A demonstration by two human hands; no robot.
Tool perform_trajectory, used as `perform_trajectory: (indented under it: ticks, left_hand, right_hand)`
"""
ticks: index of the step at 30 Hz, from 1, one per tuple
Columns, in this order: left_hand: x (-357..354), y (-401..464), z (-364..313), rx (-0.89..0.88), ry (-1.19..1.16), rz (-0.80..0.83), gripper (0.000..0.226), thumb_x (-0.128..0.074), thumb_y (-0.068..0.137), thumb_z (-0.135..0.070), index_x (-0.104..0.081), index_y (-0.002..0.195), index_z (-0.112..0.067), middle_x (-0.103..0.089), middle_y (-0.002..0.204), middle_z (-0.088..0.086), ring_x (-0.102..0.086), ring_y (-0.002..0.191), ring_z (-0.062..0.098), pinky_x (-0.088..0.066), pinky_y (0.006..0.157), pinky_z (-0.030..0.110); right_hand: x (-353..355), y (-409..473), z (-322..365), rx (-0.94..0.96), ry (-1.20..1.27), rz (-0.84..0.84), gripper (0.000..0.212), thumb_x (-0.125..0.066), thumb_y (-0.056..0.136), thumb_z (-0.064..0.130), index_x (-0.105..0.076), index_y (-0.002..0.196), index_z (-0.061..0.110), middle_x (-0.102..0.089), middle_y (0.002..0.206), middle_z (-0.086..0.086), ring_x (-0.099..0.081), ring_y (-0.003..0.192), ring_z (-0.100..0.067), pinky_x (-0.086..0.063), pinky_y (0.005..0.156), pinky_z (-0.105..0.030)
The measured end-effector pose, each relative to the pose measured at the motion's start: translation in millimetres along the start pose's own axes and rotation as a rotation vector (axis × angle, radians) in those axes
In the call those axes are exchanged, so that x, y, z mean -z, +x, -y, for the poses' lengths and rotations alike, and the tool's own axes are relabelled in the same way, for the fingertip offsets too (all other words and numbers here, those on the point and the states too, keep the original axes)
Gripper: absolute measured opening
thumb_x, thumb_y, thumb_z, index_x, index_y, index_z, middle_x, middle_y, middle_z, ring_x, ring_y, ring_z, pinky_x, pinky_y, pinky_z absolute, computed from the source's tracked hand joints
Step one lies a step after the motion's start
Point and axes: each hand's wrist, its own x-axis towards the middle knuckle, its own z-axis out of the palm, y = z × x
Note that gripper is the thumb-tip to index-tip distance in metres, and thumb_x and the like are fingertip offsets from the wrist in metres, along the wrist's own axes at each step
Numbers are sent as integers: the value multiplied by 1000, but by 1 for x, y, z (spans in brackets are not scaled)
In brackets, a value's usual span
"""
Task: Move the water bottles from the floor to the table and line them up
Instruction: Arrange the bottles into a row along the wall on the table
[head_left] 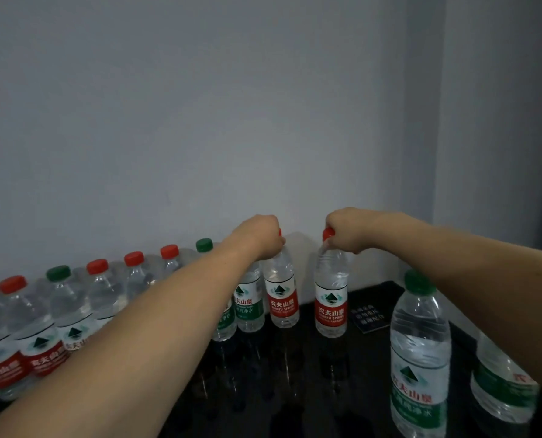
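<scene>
Both your arms reach forward over the dark table (373, 358), forearms bare and nearly straight. Your left hand (258, 237) is curled over the top of a red-label bottle (281, 298), fingers wrapped round its red cap and neck so that only a sliver of the cap shows. Your right hand (348, 230) pinches the red cap of a second red-label bottle (330, 303), knuckles up and wrist bent down. Both held bottles hang upright, apart from each other, near the pale wall (200, 105) at the back of the table; whether their bases touch the tabletop you cannot tell. They are clear plastic and full of water almost to the neck. To the left of them a row of bottles (73, 311) runs along the wall, mostly red-capped with a few green caps among them, all upright, close together and filled. Two green-label bottles (249, 306) stand just behind your left forearm. Nearer you on the right stands a green-capped bottle (419, 358), full, with another green-label bottle (503, 384) beside it, partly hidden under your right arm. A small dark card (370, 314) with pale lettering lies on the table just beside the right-hand held bottle.
</scene>
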Motion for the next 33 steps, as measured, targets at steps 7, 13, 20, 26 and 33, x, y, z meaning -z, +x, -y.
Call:
perform_trajectory:
  ticks: [7,13,20,26,33]
  left_hand:
    - [-22,19,18,51,30,-23,29,-50,102,-34,-54,115,-9,-61,108,12,-52,85,26,-41,72,34]
    - [-38,29,19,77,113,-102,36,-45,103,-39,-51,123,-10,-63,121,12,-61,109,31,-45,79,38]
    - [-47,34,19,97,182,-140,32,-43,103,-32,-49,126,-11,-62,123,11,-61,110,32,-48,89,43]
    - [-47,37,19,96,222,-117,34,-45,102,-28,-46,131,-9,-61,125,12,-61,112,32,-46,87,43]
    - [-50,37,15,103,242,-128,37,-47,102,-28,-44,133,-8,-60,125,11,-61,111,31,-44,82,42]
  right_hand:
    - [-3,38,14,1,8,-2,35,-57,94,35,-59,108,3,-68,99,-16,-66,67,-24,-53,58,-31]
    - [-7,67,23,-18,20,41,38,-56,94,32,-62,112,-1,-71,97,-18,-71,82,-29,-56,67,-34]
    - [-7,85,36,-13,8,77,40,-55,96,32,-63,115,-2,-72,98,-20,-64,69,-25,-51,61,-29]
    - [-13,93,38,30,132,60,27,-53,98,22,-57,119,5,-64,88,-14,-61,61,-21,-49,53,-26]
    - [-18,95,40,9,126,42,26,-51,98,19,-57,119,5,-68,103,-22,-62,69,-25,-50,57,-29]
